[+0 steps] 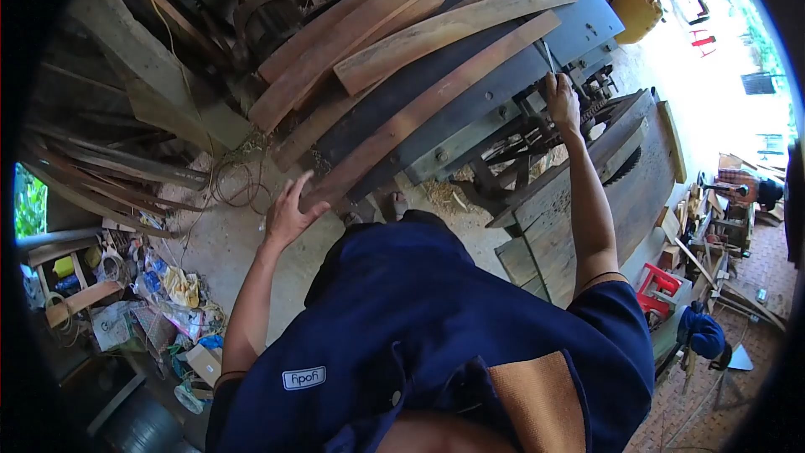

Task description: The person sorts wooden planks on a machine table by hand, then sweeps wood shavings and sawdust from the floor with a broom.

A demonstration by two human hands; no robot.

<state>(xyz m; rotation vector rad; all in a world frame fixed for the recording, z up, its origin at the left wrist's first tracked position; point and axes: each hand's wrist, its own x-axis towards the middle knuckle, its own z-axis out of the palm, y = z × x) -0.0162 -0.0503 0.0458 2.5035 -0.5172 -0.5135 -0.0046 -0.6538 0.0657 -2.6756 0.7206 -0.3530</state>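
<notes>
Currently, my view: I look down through the head camera at the person's dark blue shirt [419,285], both arms reaching out ahead.
Left hand [289,211]: open, fingers spread, right by the near end of the long plank; I cannot tell whether it touches the wood.
Right hand [563,101]: fingers curled, at the lower end of a slim light-coloured bar [547,57] by the machine's edge; I cannot tell whether it grips that bar.
Long plank [428,105]: reddish brown, slanting across the dark metal desk [506,80], its near end sticking out toward the left hand and its far end short of the right hand.
Curved boards [453,33]: loosely overlapping just beyond the long plank, some reddish, some paler.
Saw table [641,210]: below the right hand in my view, with a toothed blade [625,165] showing.
Yellow container [638,10]: past the desk's far right corner.
Floor [314,273]: bare concrete by the feet, with wood shavings [443,195] under the machine.
Bags and scraps [176,285]: heaped off to the left.
</notes>
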